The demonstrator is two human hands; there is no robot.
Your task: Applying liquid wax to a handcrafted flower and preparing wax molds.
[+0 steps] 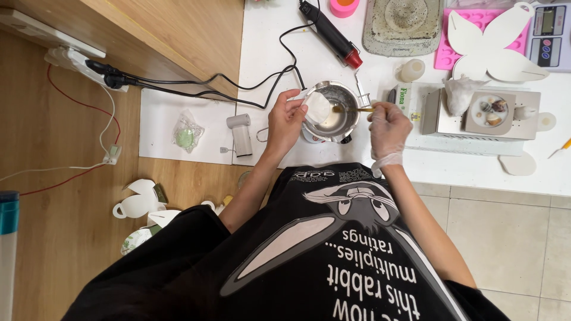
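Black cables (250, 89) are crossing the white tabletop (270, 35) left of the small metal pot (336, 113); a black heat gun (330, 32) is lying behind it, a white box (491, 113) is crowding the right.

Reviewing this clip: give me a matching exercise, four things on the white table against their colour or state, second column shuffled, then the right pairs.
Things:
1. heat gun
2. silicone mould
3. metal pot
4. right hand

Colour or state:
A. pink, partly under white cut-out shapes
B. in a clear glove, holding a thin stick
C. black with a red nozzle, lying on the table
D. silvery, with pale liquid inside, left hand at its rim

Pairs: 1-C, 2-A, 3-D, 4-B
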